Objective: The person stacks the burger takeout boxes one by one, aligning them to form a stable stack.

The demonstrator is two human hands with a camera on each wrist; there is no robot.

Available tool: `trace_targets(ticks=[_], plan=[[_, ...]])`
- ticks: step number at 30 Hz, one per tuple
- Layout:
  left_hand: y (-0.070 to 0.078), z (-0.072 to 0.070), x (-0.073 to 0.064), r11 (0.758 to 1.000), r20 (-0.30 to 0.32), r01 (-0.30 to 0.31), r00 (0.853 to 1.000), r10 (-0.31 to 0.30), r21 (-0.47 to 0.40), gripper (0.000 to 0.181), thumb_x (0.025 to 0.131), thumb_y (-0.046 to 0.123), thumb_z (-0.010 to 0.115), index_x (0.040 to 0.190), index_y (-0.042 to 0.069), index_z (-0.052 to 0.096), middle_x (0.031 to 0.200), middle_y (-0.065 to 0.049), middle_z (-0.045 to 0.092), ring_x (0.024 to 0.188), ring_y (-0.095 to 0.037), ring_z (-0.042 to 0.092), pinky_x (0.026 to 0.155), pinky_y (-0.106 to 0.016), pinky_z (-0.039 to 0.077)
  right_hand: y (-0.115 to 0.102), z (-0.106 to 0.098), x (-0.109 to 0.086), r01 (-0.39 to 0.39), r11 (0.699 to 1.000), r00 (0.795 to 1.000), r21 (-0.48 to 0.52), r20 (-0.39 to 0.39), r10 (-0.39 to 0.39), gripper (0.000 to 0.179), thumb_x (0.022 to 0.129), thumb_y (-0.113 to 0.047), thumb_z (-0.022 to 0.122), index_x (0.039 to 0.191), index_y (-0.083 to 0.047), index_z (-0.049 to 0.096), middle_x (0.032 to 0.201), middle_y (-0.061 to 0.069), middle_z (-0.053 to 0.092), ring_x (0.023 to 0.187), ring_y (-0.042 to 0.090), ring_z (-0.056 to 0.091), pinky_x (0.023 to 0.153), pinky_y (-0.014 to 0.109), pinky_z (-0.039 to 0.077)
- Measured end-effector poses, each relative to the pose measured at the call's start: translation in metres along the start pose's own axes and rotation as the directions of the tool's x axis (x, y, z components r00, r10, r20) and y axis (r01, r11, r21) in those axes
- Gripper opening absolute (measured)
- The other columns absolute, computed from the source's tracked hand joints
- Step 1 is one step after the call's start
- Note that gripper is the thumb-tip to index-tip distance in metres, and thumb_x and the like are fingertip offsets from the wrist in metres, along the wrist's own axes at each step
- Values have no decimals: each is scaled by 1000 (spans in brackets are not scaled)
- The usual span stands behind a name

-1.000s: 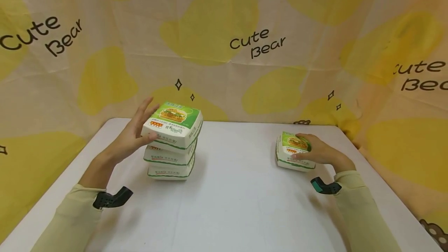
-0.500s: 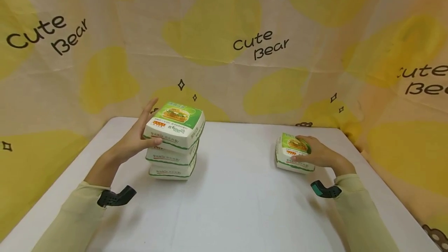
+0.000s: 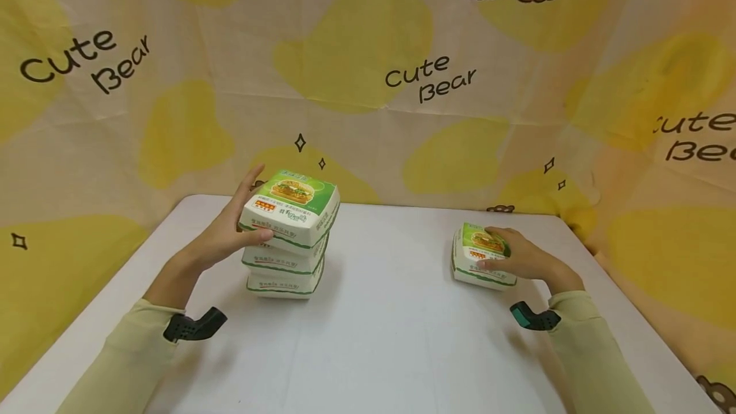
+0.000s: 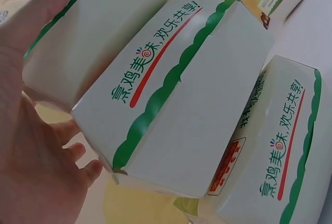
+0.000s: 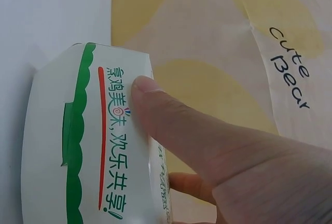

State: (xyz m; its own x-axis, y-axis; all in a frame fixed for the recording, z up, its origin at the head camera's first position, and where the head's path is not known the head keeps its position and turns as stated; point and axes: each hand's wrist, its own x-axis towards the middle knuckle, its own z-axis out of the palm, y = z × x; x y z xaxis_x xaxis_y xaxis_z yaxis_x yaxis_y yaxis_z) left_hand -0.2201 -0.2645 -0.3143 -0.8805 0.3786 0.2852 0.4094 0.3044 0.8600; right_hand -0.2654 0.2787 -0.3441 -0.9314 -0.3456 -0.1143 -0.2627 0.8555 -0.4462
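White table [image 3: 391,344], hands [image 3: 217,240] [image 3: 526,260] gripping burger boxes [image 3: 293,206] [image 3: 468,260]

The left forearm [image 3: 117,360] and right forearm [image 3: 600,353] reach forward, well apart. The left hand [image 3: 221,235] stretches its left thumb [image 4: 39,12] toward the right hand [image 3: 526,259], its lower fingers [image 4: 72,151] bent. The right thumb [image 5: 179,125] aims inward; the remaining right fingers [image 5: 193,185] are probably curled, though largely hidden.

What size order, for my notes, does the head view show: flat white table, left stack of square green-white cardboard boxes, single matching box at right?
White table
Left stack of boxes
Single right box
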Motion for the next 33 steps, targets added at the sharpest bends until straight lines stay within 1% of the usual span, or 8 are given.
trace_targets(ticks=[5, 10, 15, 18, 24, 27, 30, 33], plan=[[0, 0, 0, 1000, -1, -7, 1000, 7, 5, 111, 86, 12, 72, 161, 39, -6, 168, -20, 8, 140, -46, 38, 102, -63, 42, -3, 1, 1, 0, 1000, 1000, 7, -2, 0, 97, 88, -50, 73, 155, 4, 28, 155, 38, 27, 138, 57, 32, 109, 76, 29], [-1, -3, -1, 1000, 12, -25, 1000, 25, 15, 111, 87, 9, 71, 161, 41, -6, 171, -15, 3, 145, -47, 32, 102, -60, 43, -3, 2, 0, -8, 1000, 1000, 14, 9, 8, 97, 89, -50, 73, 156, 3, 27, 156, 38, 25, 139, 57, 31, 109, 76, 28], [0, -6, -1, 999, 8, -50, 999, 49, 16, 112, 85, 7, 70, 162, 39, -5, 172, -10, -1, 151, -44, 16, 109, -75, 29, -3, 2, 0, -17, 1000, 1000, 13, 21, 17, 99, 88, -51, 72, 156, 3, 26, 157, 38, 23, 139, 57, 30, 109, 76, 28], [2, -7, -1, 998, 3, -65, 998, 65, 18, 112, 84, 8, 70, 162, 40, -5, 169, -10, 7, 148, -37, 20, 110, -75, 26, -3, 2, 1, -15, 1000, 1000, 8, 14, 15, 98, 88, -51, 73, 156, 2, 26, 157, 38, 24, 139, 57, 30, 110, 76, 28], [11, -4, -3, 996, 1, -82, 997, 82, 29, 115, 84, 7, 72, 161, 42, -6, 162, -11, 18, 138, -29, 34, 106, -55, 40, -2, 2, 5, -4, 1000, 1000, 4, -1, 4, 98, 88, -51, 74, 156, 1, 28, 157, 36, 26, 138, 55, 33, 109, 75, 29], [14, -2, -2, 995, -1, -101, 995, 101, 10, 119, 82, 9, 75, 162, 38, -8, 170, -3, 3, 151, -42, 18, 115, -66, 28, -1, 2, 5, -4, 1000, 1000, 2, -2, 4, 97, 88, -51, 74, 156, 1, 28, 157, 36, 26, 138, 55, 33, 109, 75, 29], [14, -1, -2, 994, -6, -111, 994, 111, -14, 120, 81, 13, 77, 162, 37, -9, 171, 4, -16, 153, -53, -8, 109, -84, 7, -1, 2, 5, -8, 1000, 1000, 12, -2, 8, 97, 88, -50, 73, 156, 1, 28, 157, 36, 26, 139, 55, 33, 110, 75, 28], [13, -1, -3, 994, -11, -109, 994, 109, -27, 119, 81, 13, 76, 161, 39, -9, 171, 2, -17, 151, -57, -14, 103, -88, 6, -1, 3, 3, -11, 1000, 1000, 16, 2, 11, 97, 88, -50, 74, 156, 2, 27, 157, 36, 26, 139, 55, 32, 110, 75, 28]])
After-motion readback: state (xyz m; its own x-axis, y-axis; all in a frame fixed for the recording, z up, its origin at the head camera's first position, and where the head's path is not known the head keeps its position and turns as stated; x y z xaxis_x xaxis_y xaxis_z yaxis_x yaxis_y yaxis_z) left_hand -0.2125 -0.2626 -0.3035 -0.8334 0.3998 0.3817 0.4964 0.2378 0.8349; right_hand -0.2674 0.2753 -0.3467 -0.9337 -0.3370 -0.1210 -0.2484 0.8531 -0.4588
